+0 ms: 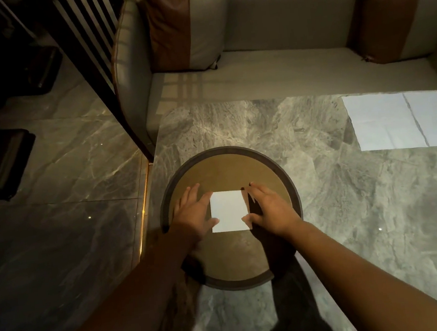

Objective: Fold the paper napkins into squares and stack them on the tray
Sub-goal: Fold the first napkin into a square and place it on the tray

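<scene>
Napkin square (229,211) lies near the middle of the tray (224,150). Left hand (192,212) and right hand (269,208), fingers straight, gripping nothing, touch its sides; better to align its edges gently. Unfolded napkins (400,121) wait beyond the tray, rightward.

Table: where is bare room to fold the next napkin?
Bare marble table lies right of the tray, nearer than the unfolded napkins, and a strip beyond the tray toward the sofa. The tray's middle is crowded: left hand and right hand flank the folded napkin, touching its edges.
</scene>
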Motion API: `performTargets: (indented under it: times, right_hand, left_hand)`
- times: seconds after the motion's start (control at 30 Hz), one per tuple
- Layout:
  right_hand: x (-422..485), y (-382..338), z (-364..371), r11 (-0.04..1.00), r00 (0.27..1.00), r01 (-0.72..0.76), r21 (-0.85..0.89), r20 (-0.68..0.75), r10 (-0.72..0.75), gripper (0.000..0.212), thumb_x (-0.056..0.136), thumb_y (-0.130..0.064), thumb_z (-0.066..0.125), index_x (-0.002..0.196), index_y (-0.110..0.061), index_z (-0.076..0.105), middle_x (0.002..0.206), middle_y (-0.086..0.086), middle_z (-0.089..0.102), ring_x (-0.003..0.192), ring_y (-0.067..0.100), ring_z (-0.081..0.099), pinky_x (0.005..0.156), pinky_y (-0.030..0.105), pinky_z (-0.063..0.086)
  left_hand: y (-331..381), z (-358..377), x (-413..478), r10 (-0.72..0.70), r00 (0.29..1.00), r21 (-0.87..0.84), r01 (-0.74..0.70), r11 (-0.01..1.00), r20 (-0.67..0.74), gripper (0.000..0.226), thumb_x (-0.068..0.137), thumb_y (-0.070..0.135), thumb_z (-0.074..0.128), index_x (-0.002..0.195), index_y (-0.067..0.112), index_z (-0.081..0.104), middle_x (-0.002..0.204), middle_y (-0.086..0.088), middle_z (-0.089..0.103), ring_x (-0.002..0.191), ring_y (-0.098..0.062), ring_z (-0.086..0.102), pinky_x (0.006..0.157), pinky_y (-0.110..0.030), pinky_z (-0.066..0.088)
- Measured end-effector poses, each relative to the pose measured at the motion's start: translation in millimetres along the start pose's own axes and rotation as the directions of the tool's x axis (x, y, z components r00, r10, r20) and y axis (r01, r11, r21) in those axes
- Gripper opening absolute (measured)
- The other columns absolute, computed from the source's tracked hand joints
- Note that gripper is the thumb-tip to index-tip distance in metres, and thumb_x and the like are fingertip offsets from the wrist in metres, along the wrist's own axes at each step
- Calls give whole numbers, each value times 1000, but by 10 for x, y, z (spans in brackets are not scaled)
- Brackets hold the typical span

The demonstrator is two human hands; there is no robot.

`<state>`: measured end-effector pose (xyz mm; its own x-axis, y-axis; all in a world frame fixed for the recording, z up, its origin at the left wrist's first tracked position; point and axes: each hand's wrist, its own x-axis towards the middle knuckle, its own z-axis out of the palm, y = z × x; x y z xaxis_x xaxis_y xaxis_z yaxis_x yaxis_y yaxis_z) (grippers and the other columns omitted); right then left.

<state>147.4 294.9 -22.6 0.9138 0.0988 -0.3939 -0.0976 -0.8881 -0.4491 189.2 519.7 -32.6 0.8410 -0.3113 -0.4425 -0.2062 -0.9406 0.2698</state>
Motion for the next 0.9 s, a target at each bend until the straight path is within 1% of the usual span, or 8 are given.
performTargets:
  times: [0.03,0.1,0.2,0.3,0.4,0.6,0.73,0.9]
  right_hand:
    - [3,-21,-40,1000,1000,-6,3,-13,7,78,88,-41,72,153,-21,33,159,2,37,141,25,40,115,40,37]
    - [-10,-65,-109,999,999,-24,-22,-32,23,71,89,-39,71,150,-21,38,151,3,45,131,25,51,108,38,43]
    - [-51,-107,-193,996,997,-67,-64,-28,65,66,92,-37,67,149,-21,39,148,6,48,127,27,53,104,39,46]
    - [-155,-82,-310,990,994,-100,-97,-52,96,61,95,-36,63,148,-18,41,146,8,49,126,28,54,104,39,48]
    - [-310,42,-438,988,994,-100,-118,-57,94,56,96,-33,60,146,-14,44,143,12,51,125,30,53,104,39,48]
    - [-603,623,-703,990,996,-82,-114,-54,76,49,96,-33,59,139,-12,48,136,12,51,119,31,54,96,40,50]
    - [-792,1192,-880,991,998,-47,-124,-52,41,50,97,-32,56,142,-12,45,139,13,49,123,33,52,96,40,49]
    - [-1084,1927,-1105,998,999,-16,-68,-45,13,50,97,-30,55,144,-14,43,136,12,51,120,30,55,99,42,49]
  left_hand:
    - [46,-16,1,-1,1000,-33,1,999,-7,78,90,50,63,154,31,23,167,-2,8,153,-29,9,122,-48,16]
    - [146,-47,-33,33,999,-67,-36,997,-38,75,91,47,63,153,28,26,164,-4,18,150,-30,19,120,-48,24]
    - [347,-94,-55,67,996,-65,-71,995,-62,66,92,43,62,149,22,35,159,-7,31,144,-30,30,116,-47,31]
    - [628,-199,-49,71,997,-123,-75,990,-33,58,96,40,57,145,15,40,153,-12,38,140,-32,37,112,-46,35]
    - [885,-260,-70,96,994,-136,-102,985,-47,51,96,39,57,138,12,45,141,-13,49,129,-32,47,104,-44,43]
    - [1500,-231,-118,78,996,-119,-82,990,-36,58,94,38,60,143,12,42,143,-12,49,132,-30,46,104,-43,44]
    - [2128,-106,-109,52,996,-120,-61,991,-72,45,93,35,62,130,13,49,131,-11,56,121,-28,52,96,-38,44]
    - [2974,113,-132,9,995,-130,-22,991,-100,53,93,35,62,138,10,46,139,-13,52,127,-30,50,104,-39,43]
